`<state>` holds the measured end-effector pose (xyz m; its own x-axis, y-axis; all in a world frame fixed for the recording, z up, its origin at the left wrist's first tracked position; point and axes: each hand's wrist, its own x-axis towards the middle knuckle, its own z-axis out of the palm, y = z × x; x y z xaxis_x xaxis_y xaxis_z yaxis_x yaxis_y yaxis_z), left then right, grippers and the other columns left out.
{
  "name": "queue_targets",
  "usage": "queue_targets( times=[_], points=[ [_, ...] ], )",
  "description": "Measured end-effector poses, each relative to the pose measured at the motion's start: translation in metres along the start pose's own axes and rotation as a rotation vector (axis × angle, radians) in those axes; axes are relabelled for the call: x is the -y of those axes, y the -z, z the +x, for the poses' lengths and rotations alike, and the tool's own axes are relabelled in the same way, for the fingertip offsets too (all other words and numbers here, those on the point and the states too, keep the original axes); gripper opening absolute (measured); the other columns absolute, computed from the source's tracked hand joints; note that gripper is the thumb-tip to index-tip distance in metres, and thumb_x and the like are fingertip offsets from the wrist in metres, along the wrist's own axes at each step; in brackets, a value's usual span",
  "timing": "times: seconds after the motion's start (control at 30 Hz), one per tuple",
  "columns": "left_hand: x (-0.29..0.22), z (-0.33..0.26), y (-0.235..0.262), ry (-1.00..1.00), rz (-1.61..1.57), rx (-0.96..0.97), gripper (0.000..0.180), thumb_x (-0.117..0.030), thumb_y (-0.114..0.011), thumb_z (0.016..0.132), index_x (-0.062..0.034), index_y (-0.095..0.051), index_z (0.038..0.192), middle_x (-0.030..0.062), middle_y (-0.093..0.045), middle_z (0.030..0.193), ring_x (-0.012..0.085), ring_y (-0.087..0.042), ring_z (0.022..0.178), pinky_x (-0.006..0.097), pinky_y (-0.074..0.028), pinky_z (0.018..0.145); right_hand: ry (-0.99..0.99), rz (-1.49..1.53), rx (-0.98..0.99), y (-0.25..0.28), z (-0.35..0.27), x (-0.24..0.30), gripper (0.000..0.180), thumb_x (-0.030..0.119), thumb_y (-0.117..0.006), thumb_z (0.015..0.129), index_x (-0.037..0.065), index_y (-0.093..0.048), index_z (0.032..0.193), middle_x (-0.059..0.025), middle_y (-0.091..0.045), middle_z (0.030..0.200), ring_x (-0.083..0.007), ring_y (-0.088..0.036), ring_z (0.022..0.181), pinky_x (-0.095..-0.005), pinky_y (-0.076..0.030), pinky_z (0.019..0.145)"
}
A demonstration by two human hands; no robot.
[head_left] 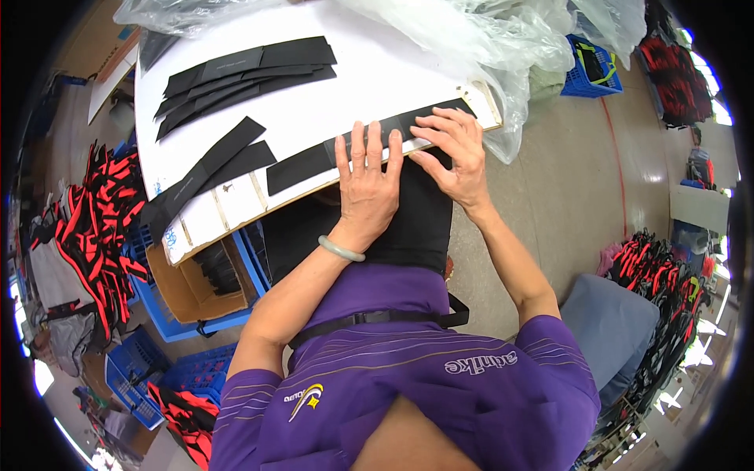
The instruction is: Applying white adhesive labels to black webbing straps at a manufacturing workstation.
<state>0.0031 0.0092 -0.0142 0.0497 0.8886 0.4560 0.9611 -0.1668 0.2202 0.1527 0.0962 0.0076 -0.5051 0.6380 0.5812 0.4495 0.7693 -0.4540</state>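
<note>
Pressing a black strip (369, 141) flat on the board (314, 110). Left hand (366, 184) and right hand (455, 149), fingers spread, holding nothing. Even pressure should keep edges aligned.

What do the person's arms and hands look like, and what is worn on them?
Both forearms are bare. The left hand has a pale green bangle around its wrist. The right hand wears nothing visible. Short purple sleeves with thin light stripes cover the upper arms.

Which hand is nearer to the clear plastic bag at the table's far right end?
Right hand: it lies just beside the plastic bag. Left hand rests farther left.
</note>
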Motion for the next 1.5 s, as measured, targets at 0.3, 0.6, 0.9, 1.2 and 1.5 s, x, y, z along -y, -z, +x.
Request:
queue_targets(
  times=[0.3,0.6,0.9,1.2,1.5],
  points=[
    [-0.001,0.0,-0.004,0.128,-0.181,0.056,0.043,-0.018,-0.054,0.094,-0.0071,-0.049,0.136,0.019,-0.051,0.131,0.0353,-0.047,0.122,0.047,-0.032,0.103,0.235,0.118,0.465,-0.079,0.082,0.058,0.023,0.021,-0.077,0.071,0.009,-0.066,0.088,-0.0034,-0.061,0.084,-0.0229,-0.057,0.087,-0.0368,-0.04,0.088],
    [0.004,-0.007,-0.001,0.028,0.006,0.065,0.048,-0.018,-0.05,0.091,-0.0088,-0.046,0.139,0.0249,-0.04,0.14,0.0416,-0.038,0.13,0.055,-0.025,0.106,0.051,0.293,0.786,-0.105,0.107,0.065,0.019,0.013,-0.078,0.065,0.003,-0.062,0.067,-0.009,-0.064,0.066,-0.025,-0.061,0.064,-0.0352,-0.047,0.068],
    [0.002,-0.005,-0.003,0.043,-0.085,0.049,0.048,-0.021,-0.049,0.091,-0.009,-0.046,0.137,0.026,-0.041,0.137,0.0424,-0.039,0.129,0.056,-0.029,0.103,-0.076,0.335,0.723,-0.11,0.1,0.069,0.019,0.012,-0.08,0.061,0.0,-0.066,0.068,-0.0104,-0.064,0.061,-0.0241,-0.063,0.057,-0.0347,-0.049,0.059],
    [0.005,-0.002,-0.002,0.034,-0.025,0.033,0.049,-0.023,-0.048,0.091,-0.0084,-0.043,0.137,0.0262,-0.04,0.137,0.0427,-0.039,0.128,0.056,-0.031,0.102,-0.146,0.354,0.75,-0.105,0.109,0.077,0.019,0.012,-0.08,0.061,0.0,-0.067,0.068,-0.0122,-0.064,0.062,-0.0239,-0.061,0.055,-0.0338,-0.049,0.058],
    [0.022,0.003,0.017,-0.093,-0.175,-0.033,0.035,-0.015,-0.056,0.079,-0.0051,-0.061,0.113,0.0169,-0.055,0.109,0.0329,-0.051,0.108,0.049,-0.04,0.094,-0.422,0.811,0.758,-0.072,0.132,0.071,0.022,0.016,-0.076,0.072,0.0,-0.066,0.085,-0.0038,-0.062,0.079,-0.0121,-0.057,0.079,-0.0282,-0.045,0.073]
  ],
)
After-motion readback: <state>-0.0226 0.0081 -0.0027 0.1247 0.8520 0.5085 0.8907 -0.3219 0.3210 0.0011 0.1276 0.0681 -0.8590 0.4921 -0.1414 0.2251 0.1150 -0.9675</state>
